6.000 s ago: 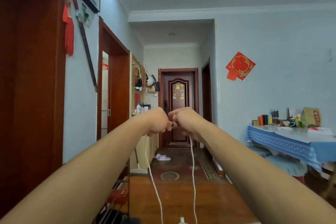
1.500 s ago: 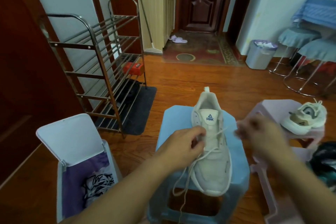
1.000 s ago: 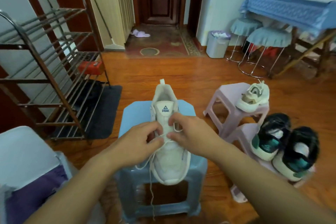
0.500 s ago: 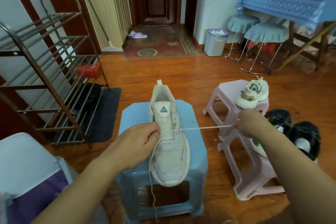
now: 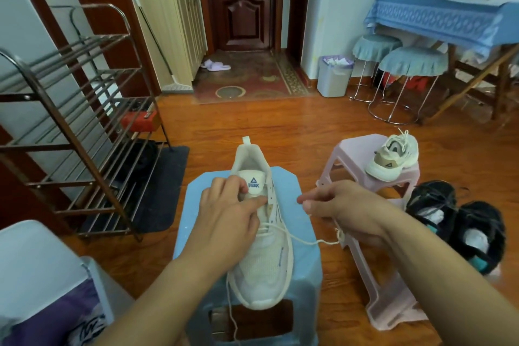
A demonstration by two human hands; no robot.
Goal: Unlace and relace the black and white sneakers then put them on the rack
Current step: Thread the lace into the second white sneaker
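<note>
Pale cream mesh sneaker (image 5: pixel 264 247) is lying on the light-blue plastic stool (image 5: pixel 193 211), long axis running toward and away from the wearer, toe nearest. Left hand (image 5: pixel 227 216) is pressing curled fingers at the eyelets. Right hand (image 5: pixel 342 211) is pinching the white cord lace (image 5: pixel 303 239). Risk: a hard sideways tug dragging the shoe off, or skipping an eyelet.

Sneaker (image 5: pixel 264 255) on the near stool (image 5: pixel 303 233); rack (image 5: pixel 75 126) to its left; second stool (image 5: pixel 354 154) right, bearing another shoe (image 5: pixel 393 157).
</note>
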